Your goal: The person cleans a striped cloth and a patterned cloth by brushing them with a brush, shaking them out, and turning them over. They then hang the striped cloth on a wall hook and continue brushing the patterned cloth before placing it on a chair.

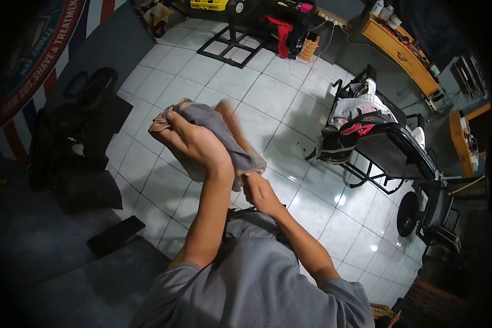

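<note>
My left hand [202,143] is raised in front of me, its fingers wrapped round a bunched grey cloth [199,116] with tan edges. The cloth hangs down past my wrist toward the right. Close beside it, my right hand [261,192] is closed at the lower end of a brown brush [230,124]. Motion blurs the brush head, which lies along the cloth's right side. The cloth's corner partly covers the brush handle, and whether bristles touch fabric cannot be made out.
To the right stands a black barber chair [388,145] with clothes and a bag on it. A wooden drawer shelf [402,54] holds bottles. A black metal stand base [230,46] rests on the white tiled floor [270,90]. Dark seats [82,186] are at left.
</note>
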Demonstrator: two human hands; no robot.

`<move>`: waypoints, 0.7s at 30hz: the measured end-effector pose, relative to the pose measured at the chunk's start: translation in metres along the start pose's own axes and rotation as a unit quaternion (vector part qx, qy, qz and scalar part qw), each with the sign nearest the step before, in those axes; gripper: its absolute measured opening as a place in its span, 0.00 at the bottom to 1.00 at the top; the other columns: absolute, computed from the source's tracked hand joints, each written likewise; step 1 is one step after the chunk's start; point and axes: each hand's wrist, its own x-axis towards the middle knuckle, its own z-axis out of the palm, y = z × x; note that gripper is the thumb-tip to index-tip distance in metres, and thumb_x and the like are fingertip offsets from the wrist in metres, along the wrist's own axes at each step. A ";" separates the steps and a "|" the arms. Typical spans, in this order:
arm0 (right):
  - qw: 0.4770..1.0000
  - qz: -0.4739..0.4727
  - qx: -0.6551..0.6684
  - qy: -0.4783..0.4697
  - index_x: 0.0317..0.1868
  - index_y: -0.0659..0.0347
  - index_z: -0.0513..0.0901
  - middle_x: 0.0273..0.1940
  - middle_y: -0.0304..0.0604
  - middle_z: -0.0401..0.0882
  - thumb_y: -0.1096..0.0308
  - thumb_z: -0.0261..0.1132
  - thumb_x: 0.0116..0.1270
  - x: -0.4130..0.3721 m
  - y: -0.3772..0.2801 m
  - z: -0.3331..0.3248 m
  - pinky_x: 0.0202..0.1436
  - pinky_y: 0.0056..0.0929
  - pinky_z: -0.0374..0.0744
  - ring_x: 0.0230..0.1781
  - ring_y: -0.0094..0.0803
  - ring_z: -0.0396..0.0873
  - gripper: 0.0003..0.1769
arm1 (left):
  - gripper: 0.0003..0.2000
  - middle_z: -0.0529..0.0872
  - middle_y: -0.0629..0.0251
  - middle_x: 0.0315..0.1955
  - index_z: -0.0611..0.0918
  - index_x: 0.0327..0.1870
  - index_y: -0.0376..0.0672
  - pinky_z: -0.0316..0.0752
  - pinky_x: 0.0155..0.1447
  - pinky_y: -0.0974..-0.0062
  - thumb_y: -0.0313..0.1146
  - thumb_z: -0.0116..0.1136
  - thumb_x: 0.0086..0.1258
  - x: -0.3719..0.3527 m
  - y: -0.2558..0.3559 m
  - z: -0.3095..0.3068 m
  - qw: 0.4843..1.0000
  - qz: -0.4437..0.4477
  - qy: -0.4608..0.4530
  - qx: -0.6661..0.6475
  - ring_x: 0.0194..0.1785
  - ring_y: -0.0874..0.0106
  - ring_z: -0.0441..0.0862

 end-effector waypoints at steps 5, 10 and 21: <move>0.895 0.223 -0.338 -0.187 0.48 0.63 0.79 0.42 0.62 0.81 0.51 0.46 0.73 -0.037 0.200 -0.047 0.48 0.47 0.75 0.46 0.54 0.79 0.24 | 0.11 0.76 0.62 0.43 0.70 0.44 0.41 0.66 0.56 0.73 0.39 0.41 0.77 0.009 0.030 -0.007 0.995 -0.090 0.005 -0.030 0.46 0.71 0.74; 0.775 0.405 -0.438 -0.209 0.43 0.66 0.82 0.45 0.61 0.81 0.42 0.53 0.65 -0.091 0.236 -0.095 0.50 0.43 0.76 0.49 0.52 0.79 0.31 | 0.11 0.75 0.66 0.40 0.72 0.44 0.41 0.68 0.51 0.76 0.41 0.44 0.76 0.023 0.030 -0.026 0.986 -0.152 -0.051 -0.037 0.42 0.75 0.72; 0.980 0.075 -0.104 0.155 0.25 0.66 0.74 0.27 0.31 0.65 0.60 0.69 0.62 -0.005 0.036 -0.095 0.28 0.24 0.63 0.26 0.20 0.61 0.18 | 0.06 0.79 0.64 0.29 0.77 0.41 0.39 0.71 0.45 0.77 0.31 0.51 0.70 -0.013 -0.058 -0.076 0.733 -0.190 -0.641 0.127 0.38 0.75 0.74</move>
